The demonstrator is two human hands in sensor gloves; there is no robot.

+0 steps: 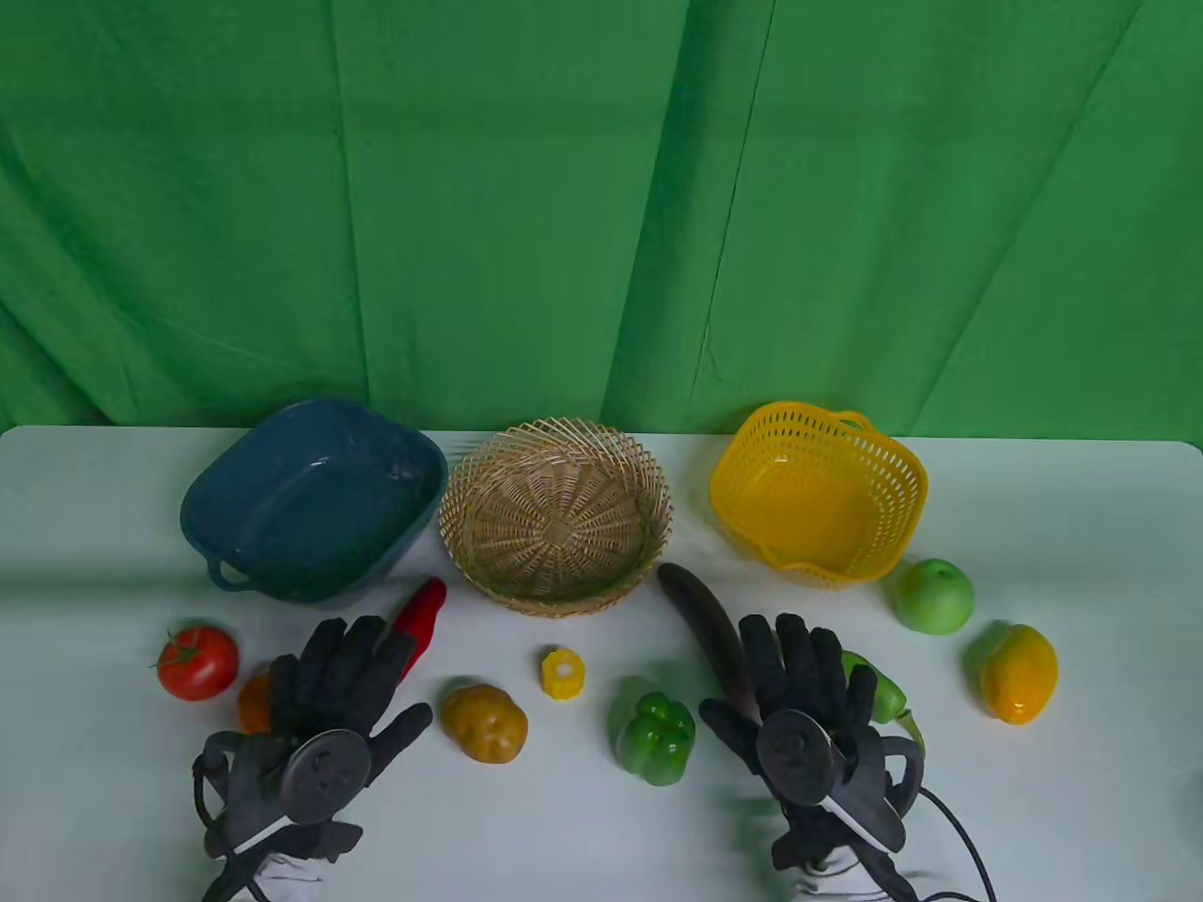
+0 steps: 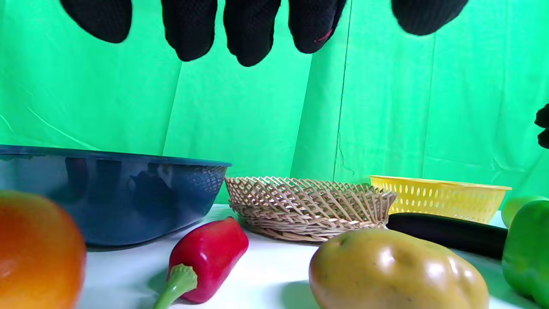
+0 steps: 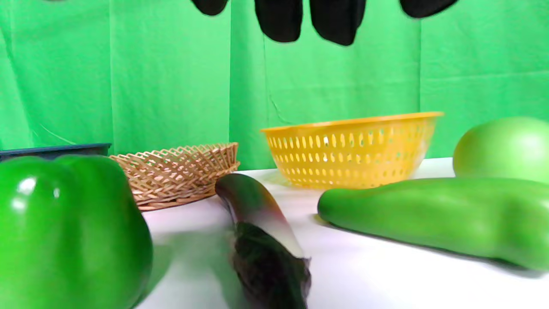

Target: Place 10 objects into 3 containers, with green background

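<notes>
The left hand (image 1: 324, 700) is hovering near the tabletop's front edge with fingers (image 2: 251, 30) spread wide, holding nothing; they are hanging above the red pepper (image 1: 420, 615) and an orange fruit (image 1: 254, 703) that is peeking out beside the palm. The right hand (image 1: 799, 705) is likewise spreading its fingers (image 3: 336, 19) with nothing in its grasp, over the eggplant (image 1: 700, 629) and the long green pepper (image 1: 879, 693) (whether they are touching either, I cannot tell). Between the hands are lying a potato (image 1: 485, 722), a corn piece (image 1: 563, 674) and a green bell pepper (image 1: 656, 738). A tomato (image 1: 196, 661) is sitting toward the left edge; a green apple (image 1: 933, 596) and a yellow mango (image 1: 1018, 673) toward the right. Along the back edge are standing the blue bowl (image 1: 235, 489), the wicker basket (image 1: 489, 460) and the yellow basket (image 1: 902, 460).
</notes>
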